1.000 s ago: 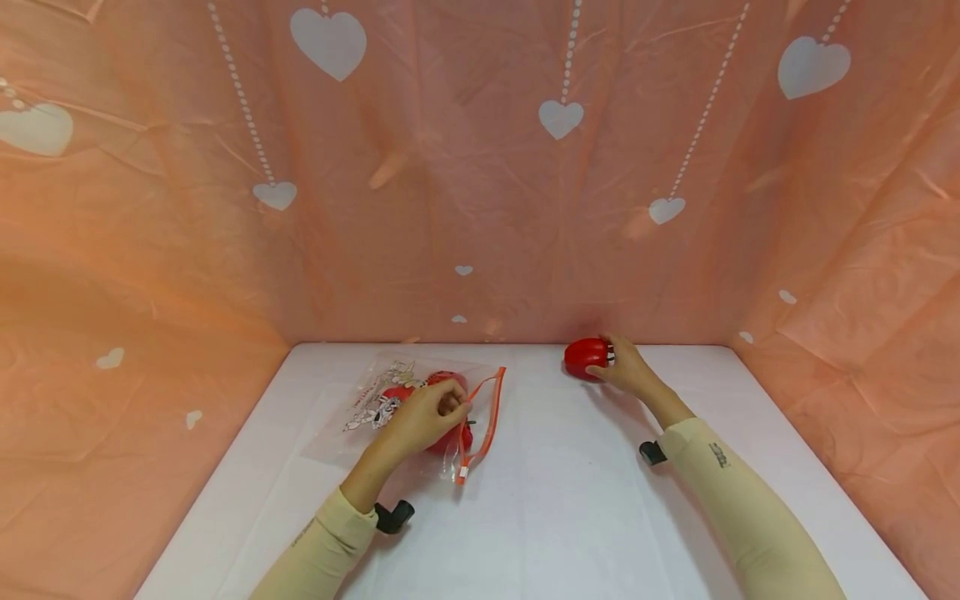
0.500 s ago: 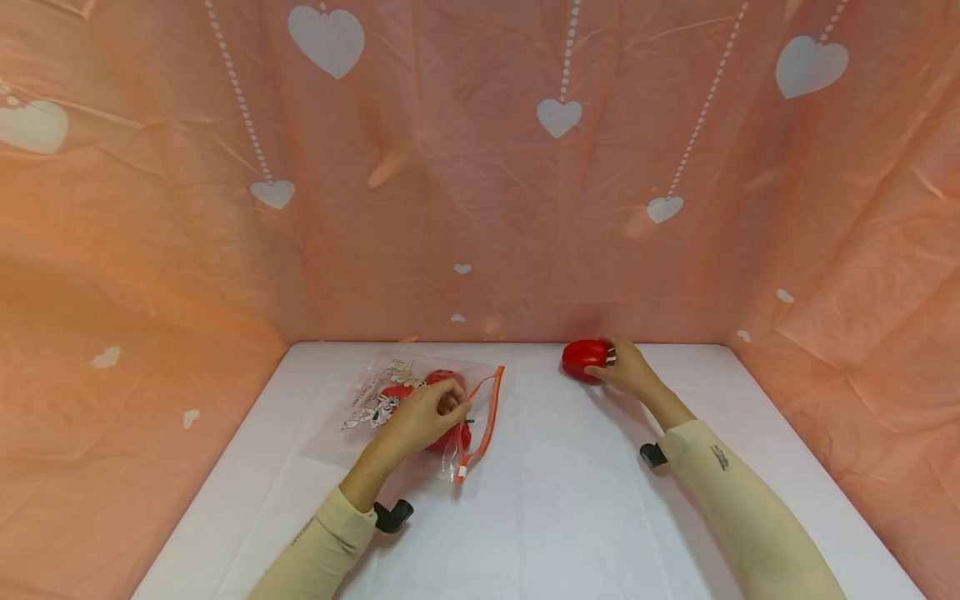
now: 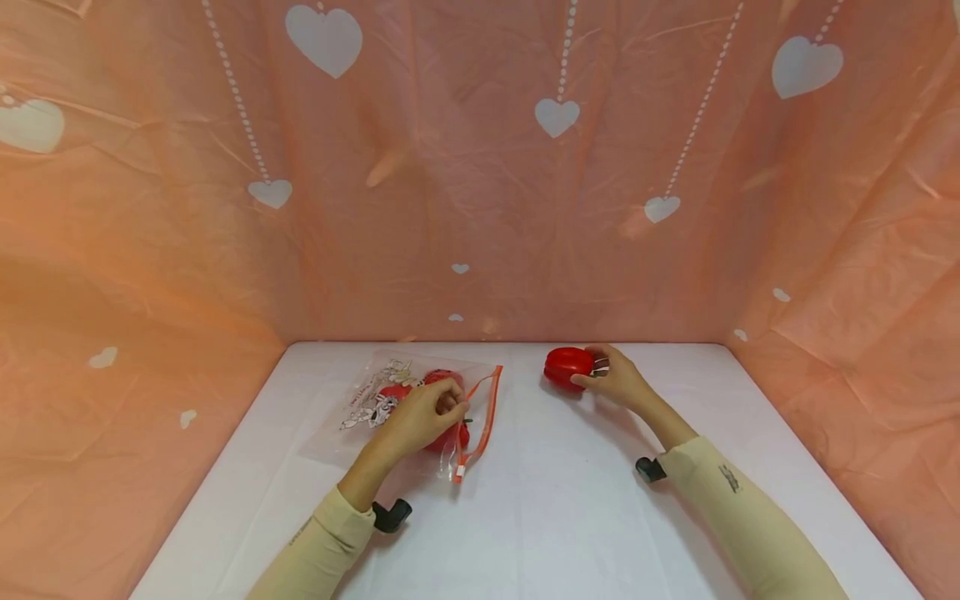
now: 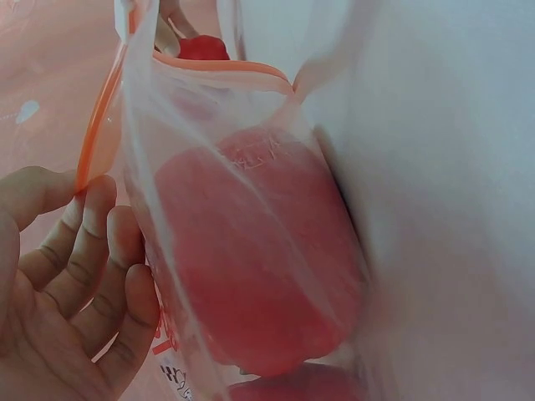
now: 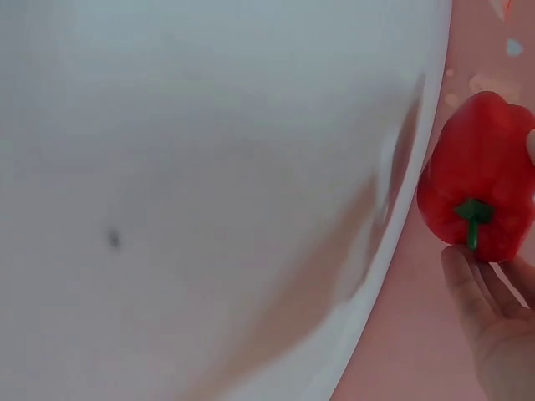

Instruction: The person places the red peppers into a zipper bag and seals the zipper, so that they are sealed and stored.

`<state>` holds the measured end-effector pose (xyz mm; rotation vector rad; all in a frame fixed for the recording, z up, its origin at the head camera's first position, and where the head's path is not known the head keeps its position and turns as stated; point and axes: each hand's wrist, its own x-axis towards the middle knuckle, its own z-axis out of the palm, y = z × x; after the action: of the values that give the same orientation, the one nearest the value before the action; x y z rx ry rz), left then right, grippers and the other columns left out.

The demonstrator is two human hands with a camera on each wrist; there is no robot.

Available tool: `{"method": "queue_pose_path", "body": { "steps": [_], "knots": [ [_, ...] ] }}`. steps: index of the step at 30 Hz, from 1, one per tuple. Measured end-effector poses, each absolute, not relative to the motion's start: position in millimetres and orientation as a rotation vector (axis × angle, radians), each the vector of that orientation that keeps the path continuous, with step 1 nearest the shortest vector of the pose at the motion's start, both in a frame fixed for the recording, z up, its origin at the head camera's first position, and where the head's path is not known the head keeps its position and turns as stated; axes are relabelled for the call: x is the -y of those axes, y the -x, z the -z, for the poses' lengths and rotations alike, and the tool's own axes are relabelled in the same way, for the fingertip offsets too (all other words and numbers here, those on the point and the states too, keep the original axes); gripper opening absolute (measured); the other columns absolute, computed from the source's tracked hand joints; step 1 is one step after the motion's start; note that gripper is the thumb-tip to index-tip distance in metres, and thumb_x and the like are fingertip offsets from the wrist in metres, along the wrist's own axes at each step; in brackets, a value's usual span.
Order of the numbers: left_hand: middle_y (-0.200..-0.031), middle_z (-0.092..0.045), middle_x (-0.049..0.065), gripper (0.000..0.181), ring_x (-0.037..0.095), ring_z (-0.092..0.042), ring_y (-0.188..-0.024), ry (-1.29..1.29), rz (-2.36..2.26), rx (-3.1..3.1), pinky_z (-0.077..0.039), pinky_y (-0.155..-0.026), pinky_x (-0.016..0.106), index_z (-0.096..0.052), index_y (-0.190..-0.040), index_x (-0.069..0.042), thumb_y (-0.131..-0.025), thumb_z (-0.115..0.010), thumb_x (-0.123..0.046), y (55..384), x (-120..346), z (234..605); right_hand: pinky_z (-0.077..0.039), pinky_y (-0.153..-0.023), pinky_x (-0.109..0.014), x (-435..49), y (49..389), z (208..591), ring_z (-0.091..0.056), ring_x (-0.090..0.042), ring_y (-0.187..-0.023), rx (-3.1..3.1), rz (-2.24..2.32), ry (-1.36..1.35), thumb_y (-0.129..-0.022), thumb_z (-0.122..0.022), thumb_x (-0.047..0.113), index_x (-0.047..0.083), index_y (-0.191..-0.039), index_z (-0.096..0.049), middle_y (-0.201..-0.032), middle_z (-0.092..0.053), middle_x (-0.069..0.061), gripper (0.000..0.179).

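Observation:
My left hand (image 3: 422,417) pinches the orange zip edge (image 4: 99,125) of a clear printed zip bag (image 3: 330,437) lying at the left of the table. Its mouth gapes toward the right. Several red items lie inside; one large rounded red item (image 4: 259,259) shows through the plastic in the left wrist view, and a green stem pokes up near the opening. To the right, my right hand (image 3: 621,382) grips a red bell pepper (image 3: 566,367) by its stem end. In the right wrist view the pepper's green stem (image 5: 473,213) points toward my fingers.
A white-covered table (image 3: 555,517) spreads beneath both hands. Orange cloth (image 3: 517,233) with white hearts walls it at the back and sides. Dark camera mounts (image 3: 392,517) hang below each wrist.
My right hand has moved the bell pepper left and slightly nearer, toward the bag. My left hand holds the bag edge in much the same place.

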<state>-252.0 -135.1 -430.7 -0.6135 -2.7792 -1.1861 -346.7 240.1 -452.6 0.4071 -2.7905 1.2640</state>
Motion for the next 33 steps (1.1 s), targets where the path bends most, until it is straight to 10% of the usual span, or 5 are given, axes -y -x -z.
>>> {"method": "queue_pose_path", "body": {
  "steps": [33],
  "knots": [
    [-0.086,-0.067,-0.007,0.007,0.011,-0.060,-0.079,0.578,1.224,2.790,-0.051,-0.074,0.033,-0.070,-0.100,-0.017,-0.103,-0.075,-0.021,250,135,429,-0.059,-0.099,-0.046,-175,289,454,-0.070,-0.036,-0.115,2.800,-1.521,-0.527,-0.093,-0.086,0.024,-0.007,-0.138,-0.058,-0.125,-0.070,-0.019,0.061]
  ]
}}
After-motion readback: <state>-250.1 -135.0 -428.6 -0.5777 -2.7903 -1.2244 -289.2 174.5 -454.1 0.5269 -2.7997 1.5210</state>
